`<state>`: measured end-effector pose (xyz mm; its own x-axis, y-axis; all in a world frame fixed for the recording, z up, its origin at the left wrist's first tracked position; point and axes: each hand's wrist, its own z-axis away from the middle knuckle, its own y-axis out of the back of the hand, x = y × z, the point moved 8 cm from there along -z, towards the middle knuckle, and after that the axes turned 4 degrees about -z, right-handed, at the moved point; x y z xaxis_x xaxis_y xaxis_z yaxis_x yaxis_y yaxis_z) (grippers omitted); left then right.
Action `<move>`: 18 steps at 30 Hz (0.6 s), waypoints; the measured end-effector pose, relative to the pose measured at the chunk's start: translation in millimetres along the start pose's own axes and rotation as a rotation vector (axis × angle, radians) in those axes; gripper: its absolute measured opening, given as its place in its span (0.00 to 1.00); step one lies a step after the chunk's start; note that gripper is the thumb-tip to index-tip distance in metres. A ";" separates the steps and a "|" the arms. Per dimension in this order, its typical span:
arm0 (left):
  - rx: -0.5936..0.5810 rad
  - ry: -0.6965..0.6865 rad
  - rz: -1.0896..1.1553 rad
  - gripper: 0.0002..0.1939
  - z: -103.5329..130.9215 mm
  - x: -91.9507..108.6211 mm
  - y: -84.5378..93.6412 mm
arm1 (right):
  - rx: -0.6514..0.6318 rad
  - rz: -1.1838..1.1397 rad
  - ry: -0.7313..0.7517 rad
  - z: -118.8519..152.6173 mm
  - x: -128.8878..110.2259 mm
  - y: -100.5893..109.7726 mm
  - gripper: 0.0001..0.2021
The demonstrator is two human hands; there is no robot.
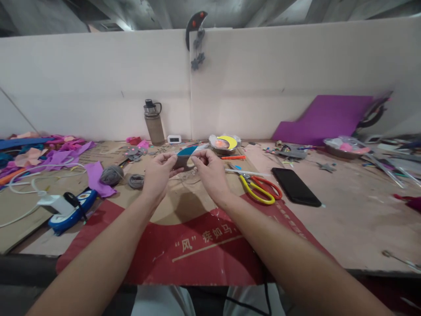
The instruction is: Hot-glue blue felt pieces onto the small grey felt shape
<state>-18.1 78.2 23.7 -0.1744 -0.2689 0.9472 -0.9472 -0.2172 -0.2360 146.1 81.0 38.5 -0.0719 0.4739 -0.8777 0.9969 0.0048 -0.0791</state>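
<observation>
Between both hands, a little above the cardboard, is a small curved felt piece, dark grey-brown with teal blue along its upper side. My left hand pinches its left end between thumb and fingers. Closed on the right end is my right hand, thumb and forefinger pressed together. Thin pale strands hang under the piece, too fine to make out. Left of my left hand lie a small coil of grey yarn and a grey yarn ball. Scissors with yellow and red handles rest right of my right hand.
A red-printed cardboard sheet covers the table's front. A black phone lies to the right, a blue power strip to the left. Behind stand a bottle, a small white clock and a bowl holding a yellow crescent.
</observation>
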 end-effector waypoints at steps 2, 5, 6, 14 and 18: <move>-0.012 0.017 0.013 0.14 2.6 0.5 -2.9 | 0.025 -0.012 -0.001 -0.3 0.6 1.6 0.06; -0.022 0.033 0.031 0.13 5.4 1.9 -5.2 | 0.036 -0.022 -0.009 -0.8 2.3 2.1 0.07; -0.028 0.035 0.037 0.12 6.0 2.3 -5.8 | 0.034 -0.029 -0.012 -1.1 2.9 2.1 0.07; -0.052 0.071 0.031 0.12 6.9 -0.5 -8.4 | 0.023 -0.088 -0.066 -2.4 8.1 2.7 0.10; -0.047 0.080 0.028 0.10 6.9 -1.2 -9.3 | 0.003 -0.103 -0.052 -3.5 6.2 1.7 0.08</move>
<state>-7.2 74.1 23.3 -0.2199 -0.1980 0.9552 -0.9528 -0.1662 -0.2539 147.5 87.1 34.6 -0.1755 0.4250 -0.8880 0.9840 0.0487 -0.1711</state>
